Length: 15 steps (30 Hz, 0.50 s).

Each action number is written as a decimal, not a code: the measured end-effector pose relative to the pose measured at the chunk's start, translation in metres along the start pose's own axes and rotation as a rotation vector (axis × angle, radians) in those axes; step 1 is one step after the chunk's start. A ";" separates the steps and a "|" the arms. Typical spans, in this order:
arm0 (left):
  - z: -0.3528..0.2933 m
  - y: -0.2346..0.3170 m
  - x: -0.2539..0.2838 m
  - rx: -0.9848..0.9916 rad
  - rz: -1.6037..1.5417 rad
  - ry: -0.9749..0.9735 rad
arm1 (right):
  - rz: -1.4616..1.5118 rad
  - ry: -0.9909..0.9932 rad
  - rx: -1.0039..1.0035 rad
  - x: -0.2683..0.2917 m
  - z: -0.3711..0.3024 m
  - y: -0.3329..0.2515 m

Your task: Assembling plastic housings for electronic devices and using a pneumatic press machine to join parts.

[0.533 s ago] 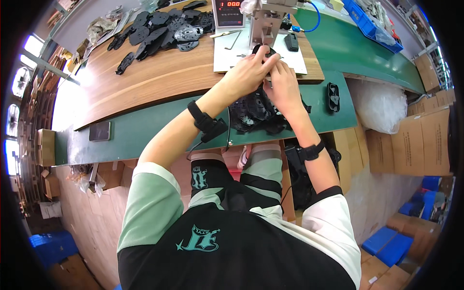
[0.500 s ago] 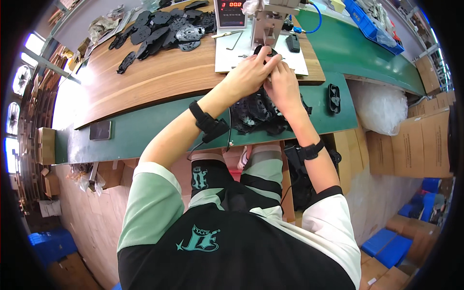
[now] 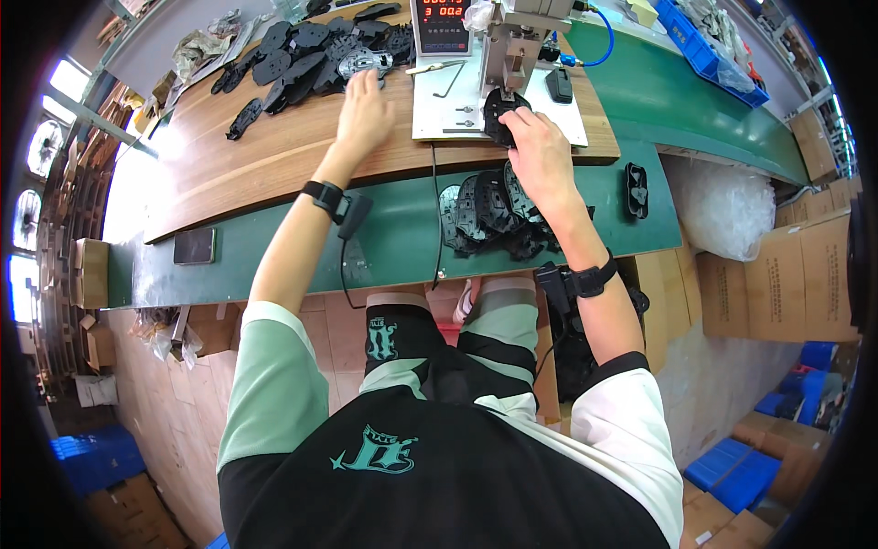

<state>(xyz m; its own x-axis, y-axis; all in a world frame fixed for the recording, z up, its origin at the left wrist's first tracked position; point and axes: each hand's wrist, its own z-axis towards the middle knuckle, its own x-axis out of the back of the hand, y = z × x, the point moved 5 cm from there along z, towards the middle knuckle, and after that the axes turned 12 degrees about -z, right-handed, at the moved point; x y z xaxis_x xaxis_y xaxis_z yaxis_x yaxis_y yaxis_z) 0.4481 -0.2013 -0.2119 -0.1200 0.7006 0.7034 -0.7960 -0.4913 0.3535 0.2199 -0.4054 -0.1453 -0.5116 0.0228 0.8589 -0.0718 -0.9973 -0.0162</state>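
We hold one black part [image 3: 496, 113] under the press [image 3: 512, 50] with our right hand [image 3: 546, 157], our left hand [image 3: 366, 121] loose-fingered and seemingly empty beside the farther pile [image 3: 297, 62], and cannot tell whether that pile or the nearer pile [image 3: 491, 206] is already done.

We cannot see the top of the metal machine [image 3: 519, 53] past the upper edge; the right hand [image 3: 541, 157] hides some of the black part [image 3: 497, 112]

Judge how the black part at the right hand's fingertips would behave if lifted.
The black part is probably stiff, since its outline shows no sag. Likely light for its size, as it looks thin. Its flat shape makes rolling unlikely.
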 end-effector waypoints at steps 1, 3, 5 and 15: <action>-0.010 -0.034 0.009 0.007 0.124 0.013 | 0.020 -0.002 0.013 0.000 0.005 -0.009; -0.017 -0.049 0.001 0.157 0.111 -0.140 | 0.013 -0.015 -0.004 -0.003 0.004 -0.004; -0.022 -0.033 -0.004 0.116 0.098 -0.260 | 0.004 -0.024 -0.035 -0.005 -0.005 0.007; -0.043 0.004 0.041 -0.043 -0.105 -0.244 | 0.010 0.007 -0.010 -0.004 -0.003 0.005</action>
<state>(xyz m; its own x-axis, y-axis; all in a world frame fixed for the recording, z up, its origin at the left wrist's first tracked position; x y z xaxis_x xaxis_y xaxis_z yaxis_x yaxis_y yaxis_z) 0.4145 -0.1518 -0.2084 0.1071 0.5983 0.7941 -0.8218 -0.3962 0.4094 0.2188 -0.4105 -0.1500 -0.5183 0.0138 0.8551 -0.0756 -0.9967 -0.0297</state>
